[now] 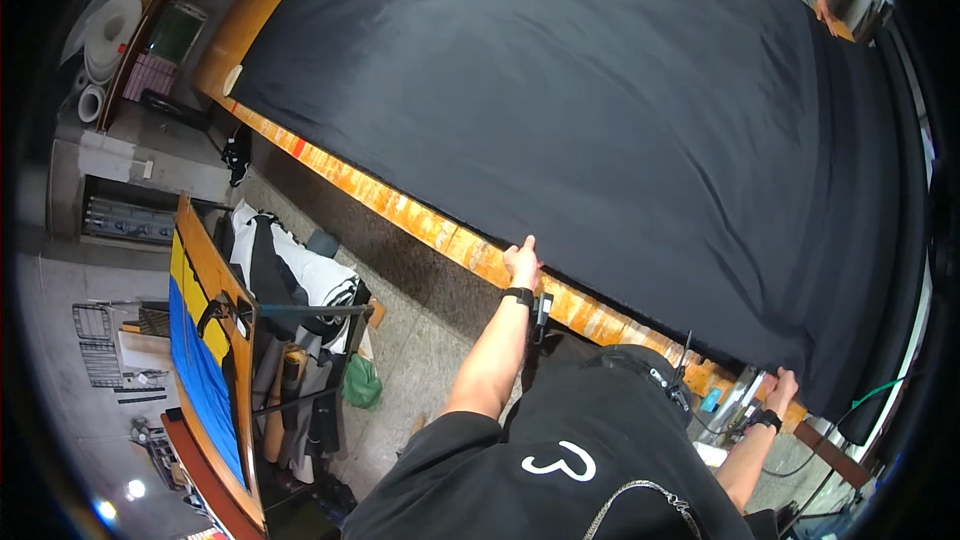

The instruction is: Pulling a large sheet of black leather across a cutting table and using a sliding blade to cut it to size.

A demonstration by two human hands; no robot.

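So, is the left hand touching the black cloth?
Touching. The head view shows the left hand with fingertips on the near edge of the black cloth.

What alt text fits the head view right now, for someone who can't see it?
A person's left hand and right hand rest on the near edge of a black fabric spread over a long wooden table. Another person's hand touches the far end.

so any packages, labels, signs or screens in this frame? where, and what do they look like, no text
No screens or signs that can be made out.
White mark: curled figure printed on the person's black shirt, bottom centre.
Green bag: small tied bundle on the floor beside the rack of fabric rolls, lower left.
Blue tag: small square on the wooden table edge, near the right hand.
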